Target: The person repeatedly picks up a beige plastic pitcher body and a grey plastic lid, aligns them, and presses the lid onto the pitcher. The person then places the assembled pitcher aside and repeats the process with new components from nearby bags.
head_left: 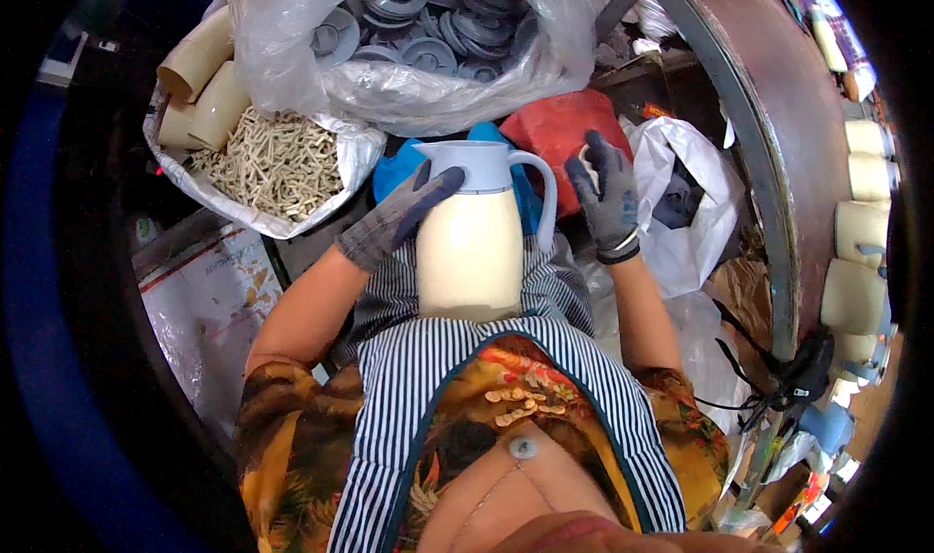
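On my lap stands a thermos jug [469, 251] with a cream body and a grey-blue collar, spout and handle. My left hand [416, 208], in a grey glove, is closed round the left side of its collar, thumb and fingers against the plastic. The jug's handle [550, 198] points to the right, toward my other hand. My right hand [610, 198], gloved too, is raised just beyond that handle and apart from it. Between its thumb and fingers shows a small cream-coloured piece [588, 167]; its exact shape is partly hidden by the glove.
Ahead, a large clear bag [282, 57] holds round grey lids [428, 55]. To the left, a white sack [289, 228] contains many small beige pieces [277, 164] and cream jug bodies [219, 106]. A red bag [564, 130] and white bag [715, 222] lie right, before a curved-looking table edge [769, 164].
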